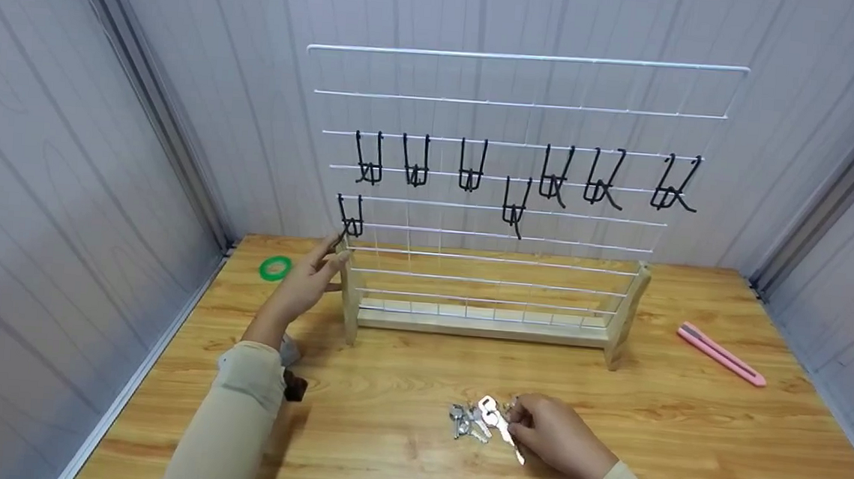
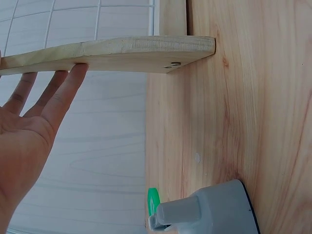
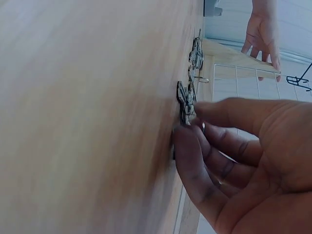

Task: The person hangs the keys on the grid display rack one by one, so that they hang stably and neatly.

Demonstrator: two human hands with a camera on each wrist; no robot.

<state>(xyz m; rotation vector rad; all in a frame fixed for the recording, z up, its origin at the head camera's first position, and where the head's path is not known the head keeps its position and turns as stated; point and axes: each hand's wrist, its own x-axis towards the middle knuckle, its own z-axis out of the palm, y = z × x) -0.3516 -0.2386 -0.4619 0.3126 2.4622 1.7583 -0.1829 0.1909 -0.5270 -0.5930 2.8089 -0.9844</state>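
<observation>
While the left hand (image 1: 309, 280) rests with straight fingers against the wooden post (image 1: 350, 294) of the wire rack (image 1: 515, 163), the right hand (image 1: 552, 432) pinches one silver key (image 1: 498, 419) from the small pile of keys (image 1: 468, 421) on the surface (image 1: 411, 464). Only the head view shows the black hooks (image 1: 470, 166); the right wrist view gets the keys edge-on.

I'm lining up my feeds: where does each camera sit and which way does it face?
Head: looks forward and down at table, wire rack, both hands and sleeves.
Left wrist: along the open left hand, fingers on the rack's wooden foot.
Right wrist: across right hand at keys.
Shared: left hand also shows in the right wrist view.
</observation>
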